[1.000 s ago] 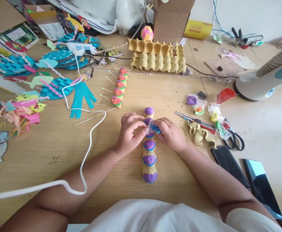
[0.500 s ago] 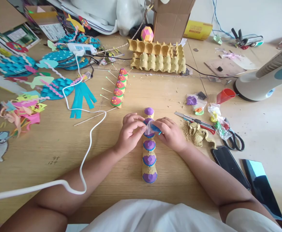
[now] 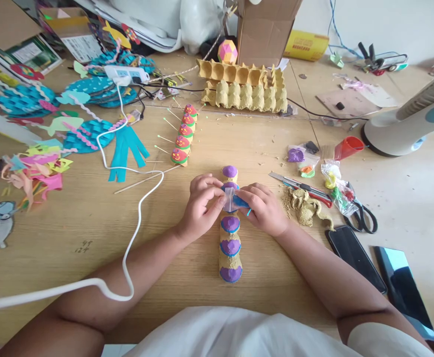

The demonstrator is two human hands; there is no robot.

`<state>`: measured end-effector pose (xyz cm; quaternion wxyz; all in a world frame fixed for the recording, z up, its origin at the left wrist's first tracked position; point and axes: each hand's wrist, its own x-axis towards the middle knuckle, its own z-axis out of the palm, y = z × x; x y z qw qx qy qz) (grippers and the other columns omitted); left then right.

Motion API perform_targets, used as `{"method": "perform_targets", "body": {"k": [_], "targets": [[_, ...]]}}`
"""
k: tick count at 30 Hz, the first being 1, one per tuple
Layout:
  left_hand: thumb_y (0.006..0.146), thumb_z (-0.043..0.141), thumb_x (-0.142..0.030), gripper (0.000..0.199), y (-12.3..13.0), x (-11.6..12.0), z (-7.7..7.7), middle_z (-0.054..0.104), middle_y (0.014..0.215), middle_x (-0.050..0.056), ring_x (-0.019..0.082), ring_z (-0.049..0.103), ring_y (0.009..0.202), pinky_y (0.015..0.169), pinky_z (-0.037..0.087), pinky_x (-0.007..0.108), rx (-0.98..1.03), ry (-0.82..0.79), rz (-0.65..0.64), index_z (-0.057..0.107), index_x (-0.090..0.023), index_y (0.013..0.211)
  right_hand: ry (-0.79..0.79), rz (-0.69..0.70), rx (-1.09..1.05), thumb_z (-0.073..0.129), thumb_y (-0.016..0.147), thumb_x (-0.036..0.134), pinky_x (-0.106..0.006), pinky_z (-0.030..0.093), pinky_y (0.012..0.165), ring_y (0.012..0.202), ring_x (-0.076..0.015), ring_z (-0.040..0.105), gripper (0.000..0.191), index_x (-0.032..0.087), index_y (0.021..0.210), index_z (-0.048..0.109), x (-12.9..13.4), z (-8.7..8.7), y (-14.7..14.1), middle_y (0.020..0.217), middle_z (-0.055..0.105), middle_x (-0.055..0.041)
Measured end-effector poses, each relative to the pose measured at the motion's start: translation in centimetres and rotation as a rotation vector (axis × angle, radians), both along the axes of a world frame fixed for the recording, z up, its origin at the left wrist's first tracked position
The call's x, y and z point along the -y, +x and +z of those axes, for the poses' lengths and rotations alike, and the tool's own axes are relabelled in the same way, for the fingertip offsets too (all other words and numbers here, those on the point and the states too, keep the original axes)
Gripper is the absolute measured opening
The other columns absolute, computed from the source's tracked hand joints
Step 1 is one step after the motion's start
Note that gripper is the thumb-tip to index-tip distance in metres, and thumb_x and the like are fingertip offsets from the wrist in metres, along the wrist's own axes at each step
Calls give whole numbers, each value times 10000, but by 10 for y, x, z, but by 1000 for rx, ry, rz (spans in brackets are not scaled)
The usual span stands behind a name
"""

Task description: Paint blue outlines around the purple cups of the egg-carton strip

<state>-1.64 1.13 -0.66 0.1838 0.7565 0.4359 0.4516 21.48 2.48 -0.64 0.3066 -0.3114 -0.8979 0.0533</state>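
Note:
A small clear plastic bag with blue clay inside is held between my two hands. My left hand pinches its left edge between thumb and fingers. My right hand grips the end with the blue clay, and a thin blue strand sticks out below its fingers. Under the bag lies an egg-carton strip, upright in view, its bumps capped with purple clay and edged in blue. The bag and hands hide part of its upper bumps.
A red-and-green caterpillar stands beyond my left hand. To the right lie a utility knife, carton scraps, scissors and a phone. A white cable crosses the left side.
The bag is now spread flatter between my hands, and its clear part shows more. The blue strand hangs slightly lower by my right fingers.

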Motion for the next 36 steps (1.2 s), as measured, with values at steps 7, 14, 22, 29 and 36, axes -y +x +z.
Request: {"method": "perform_targets", "body": {"k": [7, 14, 22, 29, 36], "targets": [[992, 632, -247, 70, -1, 2, 2, 678, 1213, 69, 266, 495, 1377, 1239, 380, 544, -30, 87, -17, 684, -280, 959, 51, -103, 33, 585, 1011, 221, -477, 538, 985, 1172, -296, 619, 400, 309, 1397, 640, 5, 9, -2, 1264, 733, -105], [971, 668, -289, 117, -2, 3, 3, 671, 1155, 73, 275, 533, 1299, 1217, 407, 556, -39, 108, 109, 696, -275, 857, 39, -248, 54, 661, 983, 437, -482, 502, 897, 993, -290, 596, 157, 324, 1027, 760, 18, 11, -3, 1021, 690, -98], [907, 781, -297, 59, 1, 9, 2, 653, 1174, 66, 307, 464, 1341, 1180, 415, 552, -167, 320, 77, 778, -320, 853, 246, -204, 68, 643, 1006, 532, -390, 394, 760, 875, -231, 527, 336, 228, 886, 723, 16, 16, -12, 876, 652, -65], [860, 805, -184, 167, 3, 12, 0, 672, 1199, 51, 298, 455, 1349, 1197, 381, 584, -145, 424, 72, 779, -337, 922, 320, -144, 42, 595, 1020, 356, -384, 358, 756, 852, -224, 506, 238, 197, 871, 689, 18, 23, -16, 864, 671, -62], [863, 789, -186, 125, 4, 11, 4, 662, 1183, 61, 304, 469, 1335, 1168, 413, 573, -139, 382, 88, 767, -309, 852, 353, -92, 75, 534, 1044, 307, -389, 360, 753, 856, -232, 523, 244, 186, 926, 709, 16, 25, -14, 878, 694, -73]]}}
